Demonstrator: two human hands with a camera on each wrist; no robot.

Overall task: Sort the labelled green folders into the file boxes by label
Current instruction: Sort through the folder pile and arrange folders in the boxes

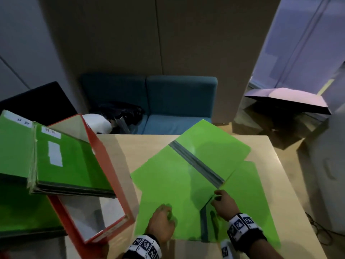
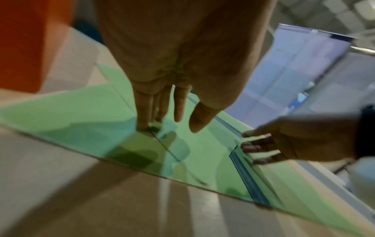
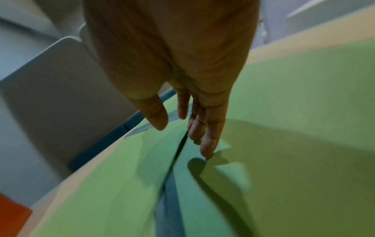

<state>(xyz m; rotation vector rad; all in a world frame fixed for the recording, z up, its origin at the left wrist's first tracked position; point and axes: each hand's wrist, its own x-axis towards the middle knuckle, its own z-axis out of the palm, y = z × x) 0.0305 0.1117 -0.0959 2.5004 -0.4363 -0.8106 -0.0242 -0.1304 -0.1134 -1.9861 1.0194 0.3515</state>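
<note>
Several green folders lie overlapping on the wooden table [image 1: 276, 157]. The top folder [image 1: 168, 180] has a grey spine strip [image 1: 197, 163]; a second folder [image 1: 248, 199] shows beneath it at the right. My left hand [image 1: 164, 219] presses straight fingertips [image 2: 142, 121] on the top folder's near part. My right hand [image 1: 223, 202] touches the folder edge by the spine's near end with extended fingers [image 3: 207, 144]. No label shows on these folders. A red file box [image 1: 112, 174] at the left holds green folders marked "H.R." [image 1: 74, 161].
Another green folder [image 1: 15, 143] with an "H.R." label stands left of the red box. Behind the table is a teal sofa [image 1: 168, 101] with a black bag [image 1: 121, 111]. An open cardboard box [image 1: 280, 101] sits at the back right.
</note>
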